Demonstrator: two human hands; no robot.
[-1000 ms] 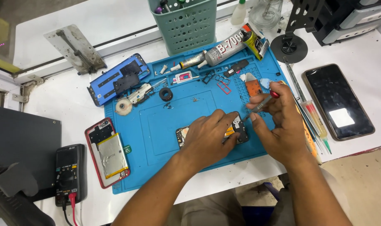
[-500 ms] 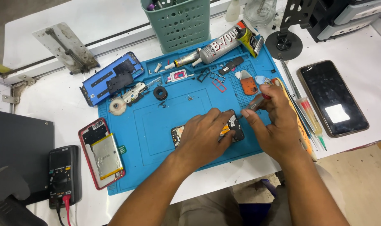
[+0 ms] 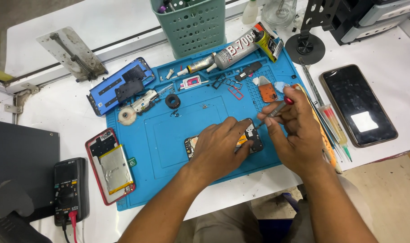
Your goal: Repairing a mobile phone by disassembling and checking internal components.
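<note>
My left hand (image 3: 220,146) lies flat on an opened phone (image 3: 254,137) on the blue repair mat (image 3: 169,139), fingers pressing it down and hiding most of it. In my right hand (image 3: 297,130) is a small screwdriver with a red cap (image 3: 277,109); its tip points down at the phone's upper right end, just beside my left fingertips. Both forearms come in from the bottom edge.
A red-framed phone body with battery (image 3: 110,166) lies at the mat's left. A blue back cover (image 3: 119,85), glue tubes (image 3: 234,51), small parts, a green basket (image 3: 191,24), a black multimeter (image 3: 70,191) and a dark phone (image 3: 358,105) on the right surround the mat.
The view has drifted slightly. My right hand has brought the screwdriver tip a little closer to the phone; my left hand stays pressed on it.
</note>
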